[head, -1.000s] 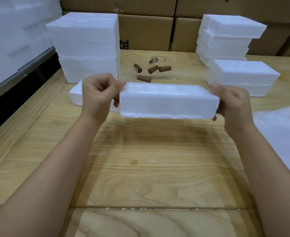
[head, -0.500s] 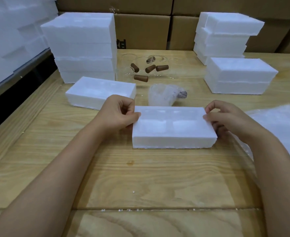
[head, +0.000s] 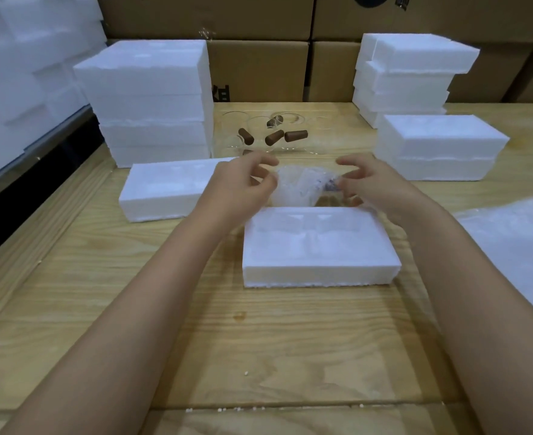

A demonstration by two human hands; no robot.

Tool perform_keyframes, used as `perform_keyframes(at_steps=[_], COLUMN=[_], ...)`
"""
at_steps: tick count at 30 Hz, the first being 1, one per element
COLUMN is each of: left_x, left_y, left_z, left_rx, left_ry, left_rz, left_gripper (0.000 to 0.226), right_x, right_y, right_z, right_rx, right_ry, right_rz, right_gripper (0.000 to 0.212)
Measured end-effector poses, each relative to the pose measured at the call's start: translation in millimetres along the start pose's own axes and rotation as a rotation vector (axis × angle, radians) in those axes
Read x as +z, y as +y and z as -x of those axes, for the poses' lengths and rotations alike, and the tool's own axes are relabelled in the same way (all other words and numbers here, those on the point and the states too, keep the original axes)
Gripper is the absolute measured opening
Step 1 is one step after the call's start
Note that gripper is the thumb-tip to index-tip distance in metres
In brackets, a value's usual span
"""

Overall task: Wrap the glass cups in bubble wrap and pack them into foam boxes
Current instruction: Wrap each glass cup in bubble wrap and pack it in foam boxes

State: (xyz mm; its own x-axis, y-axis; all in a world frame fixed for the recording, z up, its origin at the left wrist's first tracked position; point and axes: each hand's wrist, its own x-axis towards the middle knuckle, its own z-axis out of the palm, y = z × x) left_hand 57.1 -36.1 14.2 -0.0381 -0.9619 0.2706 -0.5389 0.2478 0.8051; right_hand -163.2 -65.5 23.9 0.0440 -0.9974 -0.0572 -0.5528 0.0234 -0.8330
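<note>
Progress: early, I judge | one wrapped cup (head: 299, 186) lies at 12 o'clock just behind the open foam box (head: 321, 274), not yet packed | my left hand (head: 243, 183) and right hand (head: 371, 183) flank it, fingers loosely spread, gripping nothing | bare cups (head: 258, 133) farther toward 12 await wrapping.

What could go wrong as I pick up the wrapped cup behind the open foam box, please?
1. The bubble-wrapped cup looks loosely bundled between the left hand and right hand; the wrap might slip open when lifted.
2. Bare glass cups sit just beyond both hands, so overreaching could knock them.
3. A forearm may nudge the foam box.
</note>
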Motion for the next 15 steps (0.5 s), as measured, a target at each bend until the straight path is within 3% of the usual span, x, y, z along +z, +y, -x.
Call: perform_keyframes(at_steps=[3, 10, 15], left_x=[7.4, 6.1, -1.3], left_y=[-0.6, -4.4, 2.5], left_z=[-3.9, -7.9, -8.6], left_rx=[-0.021, -0.054, -0.017], left_ry=[-0.033, -0.007, 0.012], left_rz=[0.003, 0.131, 0.376], left_gripper=[0.013, 0.024, 0.033], right_x=[7.0, 6.2, 1.8], right_y=[1.9, 8.2, 7.5], right_z=[-4.9, -4.0, -5.4], right_rx=[0.008, -0.105, -0.244], right_ry=[-0.04, 0.103, 0.105], right_rz=[-0.107, -0.252, -0.391], right_gripper=[0.032, 0.024, 0.018])
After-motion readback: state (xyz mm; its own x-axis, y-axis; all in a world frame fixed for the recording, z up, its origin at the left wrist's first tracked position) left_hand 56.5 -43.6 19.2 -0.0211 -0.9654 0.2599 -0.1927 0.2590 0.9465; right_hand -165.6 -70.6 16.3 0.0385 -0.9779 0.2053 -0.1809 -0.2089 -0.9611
